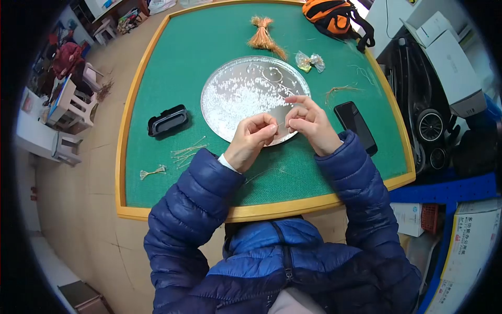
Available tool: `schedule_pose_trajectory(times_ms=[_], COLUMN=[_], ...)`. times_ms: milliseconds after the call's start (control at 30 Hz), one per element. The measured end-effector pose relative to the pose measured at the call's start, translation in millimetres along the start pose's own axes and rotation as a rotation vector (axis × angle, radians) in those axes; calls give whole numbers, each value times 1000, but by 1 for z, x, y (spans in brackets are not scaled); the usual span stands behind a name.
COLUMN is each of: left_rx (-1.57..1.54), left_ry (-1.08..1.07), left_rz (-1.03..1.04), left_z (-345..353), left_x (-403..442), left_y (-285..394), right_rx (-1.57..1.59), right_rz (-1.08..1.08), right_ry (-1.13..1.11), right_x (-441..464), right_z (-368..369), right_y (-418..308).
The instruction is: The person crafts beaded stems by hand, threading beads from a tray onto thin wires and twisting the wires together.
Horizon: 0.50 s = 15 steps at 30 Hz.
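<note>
Both hands meet over the near edge of a round metal tray (213, 121), which holds many small white beads (241, 95). My left hand (252, 140) is closed, thumb and forefinger pinched together. My right hand (311, 124) pinches too, with its other fingers partly raised. A faint thin wire (283, 125) shows between the fingertips; its ends are hidden. A loop of strung beads (272, 75) lies at the tray's far side. Left of my left hand are several thin beaded wires (187, 153) and a small tied bunch of them (152, 172).
On the green table (151, 112) are a black open case (168, 121), a black phone (356, 125), a bundle of copper-coloured wire (261, 35), a small plastic bag (309, 62), loose wires (340, 90) and an orange-black bag (334, 18). A seated person (68, 60) is at far left.
</note>
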<state>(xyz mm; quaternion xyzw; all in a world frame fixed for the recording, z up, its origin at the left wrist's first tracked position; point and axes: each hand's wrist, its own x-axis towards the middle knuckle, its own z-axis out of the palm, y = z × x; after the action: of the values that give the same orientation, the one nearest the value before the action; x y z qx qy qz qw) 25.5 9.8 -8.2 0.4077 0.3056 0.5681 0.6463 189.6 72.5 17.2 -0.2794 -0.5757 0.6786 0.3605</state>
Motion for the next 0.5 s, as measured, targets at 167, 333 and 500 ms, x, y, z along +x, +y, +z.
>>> schedule_pose_trajectory(times_ms=[167,333,500], left_rx=[-143,-217,-136], left_ry=[-25,5,-19], left_rz=[-67,-94,-64], left_z=[3,5,9], left_x=[-1,-2,-5], left_y=[-1,3,5], right_rx=[102,147,219], right_rz=[23,30,63], right_ry=[29,78,40], right_x=[-2,-8,-12], right_z=[-1,8,11], right_y=[0,-4,6])
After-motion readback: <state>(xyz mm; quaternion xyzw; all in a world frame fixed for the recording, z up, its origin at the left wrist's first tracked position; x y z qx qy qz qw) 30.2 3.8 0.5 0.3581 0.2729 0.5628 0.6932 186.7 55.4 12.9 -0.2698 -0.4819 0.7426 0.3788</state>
